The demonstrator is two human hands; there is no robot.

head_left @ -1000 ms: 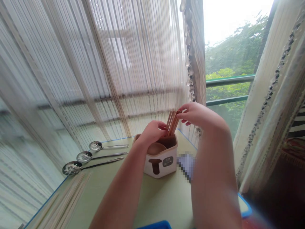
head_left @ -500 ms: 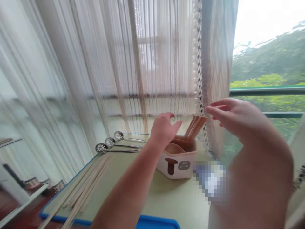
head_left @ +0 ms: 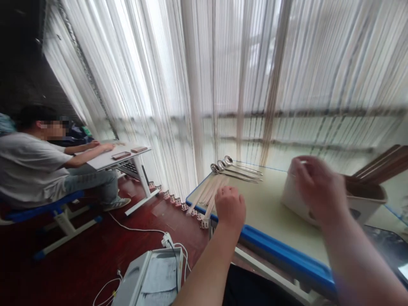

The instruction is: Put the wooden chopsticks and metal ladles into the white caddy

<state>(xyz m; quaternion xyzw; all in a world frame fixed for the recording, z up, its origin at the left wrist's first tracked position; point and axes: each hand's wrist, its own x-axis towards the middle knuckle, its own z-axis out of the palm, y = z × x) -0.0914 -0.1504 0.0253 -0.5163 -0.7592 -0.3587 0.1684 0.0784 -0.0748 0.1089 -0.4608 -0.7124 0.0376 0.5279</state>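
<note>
On the desk (head_left: 270,202), a white container (head_left: 366,206) is standing behind your blurred right grip (head_left: 318,187), while pale sticks (head_left: 208,191) are lying just beyond your curled left grip (head_left: 231,206); whether either is clamping anything, I cannot tell.

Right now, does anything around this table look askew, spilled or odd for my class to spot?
Yes: near the left hand, some pale sticks poke past the table's blue rim, untidily spread. A white cable trails across the floor, where feet might catch. No spill shows.
</note>
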